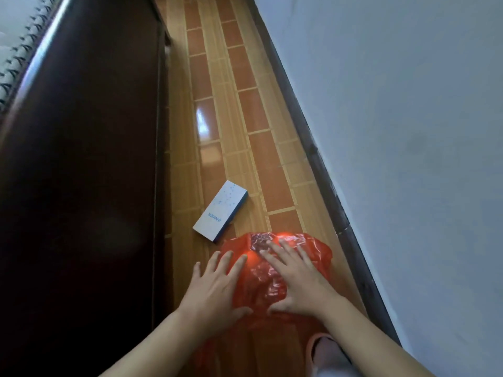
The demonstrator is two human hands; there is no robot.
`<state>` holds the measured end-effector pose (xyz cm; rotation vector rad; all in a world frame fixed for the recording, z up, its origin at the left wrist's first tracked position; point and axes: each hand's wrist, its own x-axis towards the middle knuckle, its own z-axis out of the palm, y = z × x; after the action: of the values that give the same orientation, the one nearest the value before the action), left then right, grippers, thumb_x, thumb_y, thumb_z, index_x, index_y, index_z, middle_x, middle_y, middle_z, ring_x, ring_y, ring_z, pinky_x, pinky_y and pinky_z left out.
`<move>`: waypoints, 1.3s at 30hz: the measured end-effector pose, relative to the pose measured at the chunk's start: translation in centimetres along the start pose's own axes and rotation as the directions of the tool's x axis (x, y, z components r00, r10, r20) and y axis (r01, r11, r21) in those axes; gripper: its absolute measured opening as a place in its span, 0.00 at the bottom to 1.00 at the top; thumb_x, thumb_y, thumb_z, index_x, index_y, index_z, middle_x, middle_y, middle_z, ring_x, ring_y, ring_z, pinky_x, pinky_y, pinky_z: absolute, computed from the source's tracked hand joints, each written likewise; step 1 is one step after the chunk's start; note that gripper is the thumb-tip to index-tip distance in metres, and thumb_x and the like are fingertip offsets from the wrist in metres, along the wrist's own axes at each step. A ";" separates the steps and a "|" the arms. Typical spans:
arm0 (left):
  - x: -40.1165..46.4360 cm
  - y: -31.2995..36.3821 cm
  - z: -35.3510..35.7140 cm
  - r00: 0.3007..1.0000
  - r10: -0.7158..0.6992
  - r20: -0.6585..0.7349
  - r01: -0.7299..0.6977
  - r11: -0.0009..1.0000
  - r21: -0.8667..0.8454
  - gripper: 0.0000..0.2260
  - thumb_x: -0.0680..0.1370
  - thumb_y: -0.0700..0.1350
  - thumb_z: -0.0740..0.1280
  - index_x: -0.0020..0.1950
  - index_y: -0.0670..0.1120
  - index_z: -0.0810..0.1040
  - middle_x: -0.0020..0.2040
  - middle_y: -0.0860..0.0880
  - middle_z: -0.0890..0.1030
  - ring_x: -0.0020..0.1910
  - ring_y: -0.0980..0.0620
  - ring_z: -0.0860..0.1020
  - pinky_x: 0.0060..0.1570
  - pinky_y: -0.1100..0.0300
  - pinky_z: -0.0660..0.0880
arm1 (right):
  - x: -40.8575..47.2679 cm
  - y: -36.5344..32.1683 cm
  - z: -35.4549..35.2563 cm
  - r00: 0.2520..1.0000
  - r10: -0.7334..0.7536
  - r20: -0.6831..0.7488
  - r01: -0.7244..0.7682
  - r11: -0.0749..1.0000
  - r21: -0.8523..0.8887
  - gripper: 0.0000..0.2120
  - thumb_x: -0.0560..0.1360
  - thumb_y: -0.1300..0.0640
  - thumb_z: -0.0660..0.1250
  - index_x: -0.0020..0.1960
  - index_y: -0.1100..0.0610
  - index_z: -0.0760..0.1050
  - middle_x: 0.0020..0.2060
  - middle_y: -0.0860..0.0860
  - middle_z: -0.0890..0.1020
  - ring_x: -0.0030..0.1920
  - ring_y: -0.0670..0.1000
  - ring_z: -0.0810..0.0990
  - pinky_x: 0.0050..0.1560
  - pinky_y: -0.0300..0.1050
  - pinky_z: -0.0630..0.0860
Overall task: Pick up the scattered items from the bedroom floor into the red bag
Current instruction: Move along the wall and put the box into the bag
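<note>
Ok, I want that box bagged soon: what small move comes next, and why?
Probably lift the left hand off the red bag and reach for the box. Both hands, right too, lie flat and open on the bag, and the box sits on the floor beside it.

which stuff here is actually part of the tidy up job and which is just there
Part of the job:
- red bag, flat on the floor under both palms
- white and blue box, on the floor beside the bag, not yet picked up
- left hand and right hand, fingers spread on the bag

Just there:
- dark wooden bed frame
- pale wall
- pink slipper
</note>
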<state>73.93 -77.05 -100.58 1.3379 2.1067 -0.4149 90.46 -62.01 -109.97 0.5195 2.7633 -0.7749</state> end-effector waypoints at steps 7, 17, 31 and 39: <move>1.6 -2.7 3.0 0.993 0.085 0.086 -0.096 0.987 0.128 0.52 0.73 0.72 0.68 0.83 0.57 0.37 0.85 0.47 0.43 0.83 0.42 0.41 0.78 0.33 0.49 | -0.1 0.4 2.6 0.999 -0.024 0.031 0.028 0.990 -0.135 0.57 0.68 0.37 0.76 0.83 0.43 0.43 0.83 0.47 0.45 0.83 0.53 0.40 0.80 0.63 0.39; 3.2 0.1 2.8 0.966 0.219 -0.136 -0.201 0.970 0.136 0.36 0.83 0.46 0.61 0.84 0.55 0.41 0.85 0.46 0.47 0.84 0.42 0.44 0.80 0.40 0.49 | 1.9 2.9 1.0 0.925 0.267 -0.270 -0.239 0.962 0.133 0.25 0.78 0.53 0.66 0.74 0.52 0.72 0.71 0.50 0.76 0.74 0.53 0.71 0.76 0.55 0.65; 9.2 -2.2 2.5 0.976 0.136 -0.169 -0.089 0.962 0.258 0.43 0.82 0.53 0.67 0.84 0.48 0.39 0.84 0.46 0.37 0.83 0.39 0.38 0.78 0.33 0.49 | 0.8 2.7 0.8 0.860 -0.226 -0.458 0.119 0.961 -0.250 0.23 0.75 0.57 0.73 0.70 0.54 0.77 0.70 0.53 0.77 0.73 0.57 0.72 0.67 0.61 0.72; 10.1 -2.2 2.3 0.963 0.088 -0.253 -0.041 0.982 0.184 0.35 0.85 0.43 0.61 0.85 0.47 0.41 0.84 0.45 0.38 0.83 0.40 0.38 0.79 0.39 0.52 | 1.0 1.7 2.8 0.957 -0.197 -0.215 0.115 0.932 -0.344 0.27 0.77 0.50 0.64 0.75 0.51 0.71 0.78 0.51 0.68 0.80 0.56 0.61 0.74 0.65 0.65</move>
<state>69.60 -72.18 -108.87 1.6369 2.2737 -0.4269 90.57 -61.90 -113.42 0.3489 3.1074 -0.2764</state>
